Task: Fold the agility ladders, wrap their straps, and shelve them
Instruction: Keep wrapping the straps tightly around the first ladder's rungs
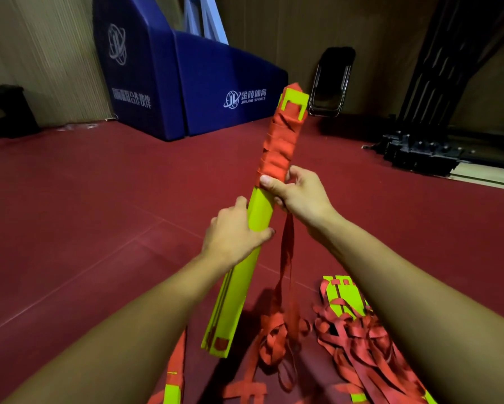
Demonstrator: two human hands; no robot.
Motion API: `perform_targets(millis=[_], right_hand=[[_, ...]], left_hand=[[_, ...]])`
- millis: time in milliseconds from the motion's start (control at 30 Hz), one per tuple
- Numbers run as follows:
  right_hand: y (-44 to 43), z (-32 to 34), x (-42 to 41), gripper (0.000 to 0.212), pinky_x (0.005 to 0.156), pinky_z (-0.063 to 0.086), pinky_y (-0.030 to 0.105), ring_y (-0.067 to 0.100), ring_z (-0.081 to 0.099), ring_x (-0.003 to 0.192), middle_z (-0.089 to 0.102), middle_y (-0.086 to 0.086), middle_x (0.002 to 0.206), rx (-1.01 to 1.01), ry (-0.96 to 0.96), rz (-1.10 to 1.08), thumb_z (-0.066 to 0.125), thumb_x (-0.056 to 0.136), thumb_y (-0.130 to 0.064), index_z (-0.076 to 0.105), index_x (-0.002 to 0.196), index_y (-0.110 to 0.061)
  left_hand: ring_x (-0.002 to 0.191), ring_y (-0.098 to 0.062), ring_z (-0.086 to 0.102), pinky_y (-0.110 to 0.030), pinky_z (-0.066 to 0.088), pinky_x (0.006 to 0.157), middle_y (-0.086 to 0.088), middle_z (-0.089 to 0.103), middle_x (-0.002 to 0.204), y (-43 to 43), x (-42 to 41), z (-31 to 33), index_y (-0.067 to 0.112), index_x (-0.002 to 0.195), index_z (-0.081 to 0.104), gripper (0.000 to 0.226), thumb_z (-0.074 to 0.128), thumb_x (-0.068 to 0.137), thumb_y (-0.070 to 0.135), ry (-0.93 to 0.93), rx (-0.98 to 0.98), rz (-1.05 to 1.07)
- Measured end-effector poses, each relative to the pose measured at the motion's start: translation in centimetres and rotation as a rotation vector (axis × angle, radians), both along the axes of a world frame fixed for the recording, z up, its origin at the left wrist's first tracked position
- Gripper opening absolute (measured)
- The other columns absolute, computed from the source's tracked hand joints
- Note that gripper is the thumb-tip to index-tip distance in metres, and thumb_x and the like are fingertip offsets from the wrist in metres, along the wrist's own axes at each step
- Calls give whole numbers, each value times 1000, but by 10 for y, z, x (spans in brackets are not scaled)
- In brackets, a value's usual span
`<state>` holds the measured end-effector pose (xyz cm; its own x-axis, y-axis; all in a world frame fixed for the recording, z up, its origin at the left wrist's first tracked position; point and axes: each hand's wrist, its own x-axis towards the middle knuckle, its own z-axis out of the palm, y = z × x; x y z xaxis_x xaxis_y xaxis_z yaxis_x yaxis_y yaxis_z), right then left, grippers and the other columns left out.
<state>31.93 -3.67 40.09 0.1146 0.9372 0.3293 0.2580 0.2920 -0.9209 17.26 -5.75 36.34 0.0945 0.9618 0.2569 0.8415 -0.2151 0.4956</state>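
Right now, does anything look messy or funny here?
Yes. Loose red straps lie in a tangled heap on the floor at lower right, over another yellow ladder. The held bundle is only half wrapped, with strap dangling below the right hand.

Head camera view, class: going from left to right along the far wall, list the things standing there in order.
Dark object at the far left → blue padded block → folded black chair → black metal rack.
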Motion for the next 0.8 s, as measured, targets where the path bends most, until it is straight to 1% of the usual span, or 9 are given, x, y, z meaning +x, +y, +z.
perform_targets(millis=[67, 133, 267, 333, 400, 533, 600, 700, 800], right_hand=[[2, -4, -1, 32, 51, 37, 27, 9, 47, 44, 58, -1, 53, 5, -41, -66, 79, 82, -30, 57, 80, -8], [3, -3, -2, 34, 54, 39, 29, 11, 49, 45, 61, 0, 52, 16, -76, -96, 78, 82, -34, 53, 78, -11], [-1, 4, 1, 26, 59, 40, 29, 6, 49, 45, 61, -4, 54, -21, -244, 56, 66, 93, -30, 53, 74, -19], [-8, 8, 4, 26, 57, 41, 25, 8, 48, 47, 59, -2, 56, -63, -264, 186, 60, 98, -23, 56, 73, -17], [-11, 9, 7, 28, 55, 40, 21, 8, 47, 49, 58, -3, 57, -72, -282, 255, 58, 99, -19, 58, 72, -12], [-8, 6, 9, 32, 57, 40, 27, 8, 49, 48, 59, -5, 55, -16, -382, 174, 59, 98, -27, 60, 75, -6], [-6, 5, 6, 41, 57, 39, 27, 6, 48, 45, 59, -6, 51, 15, -421, 88, 60, 97, -32, 60, 68, -3], [-6, 4, -2, 49, 54, 38, 26, 2, 49, 42, 56, -8, 44, 42, -492, -32, 60, 95, -38, 53, 53, -15], [-6, 3, -7, 49, 57, 42, 30, 4, 53, 47, 57, -6, 45, 48, -511, -93, 61, 93, -42, 53, 51, -19]], left_hand=[[106, -43, 62, -43, 49, 83, -15, 69, 106, -1, 5, -1, 16, 106, 56, 52, 70, 78, 58, 71, 51, 18], [106, -44, 61, -42, 48, 82, -17, 69, 107, 3, 5, 1, 16, 107, 60, 45, 69, 80, 52, 35, 51, 24], [109, -45, 60, -44, 50, 86, -20, 67, 111, 10, -1, 3, 11, 116, 50, 49, 72, 85, 41, -107, -17, -21], [105, -38, 64, -41, 52, 84, -13, 69, 108, 13, -8, 3, 13, 115, 52, 46, 74, 83, 39, -171, -60, -79], [99, -27, 69, -39, 55, 82, -1, 74, 103, 14, -14, 1, 22, 112, 63, 43, 74, 76, 41, -241, -119, -199], [88, -19, 71, -50, 57, 85, 7, 74, 98, 23, -22, -10, 36, 118, 62, 52, 68, 68, 48, -390, -160, -349], [75, -14, 63, -42, 57, 79, 8, 70, 88, 19, -21, -7, 44, 122, 55, 52, 69, 72, 46, -346, -144, -350], [79, -20, 60, -34, 51, 78, 6, 66, 87, 12, -16, -6, 45, 125, 47, 63, 75, 68, 54, -138, -107, -295], [85, -28, 67, -37, 54, 80, 4, 69, 82, 12, -12, -7, 45, 101, 53, 43, 70, 63, 58, -76, -84, -221]])
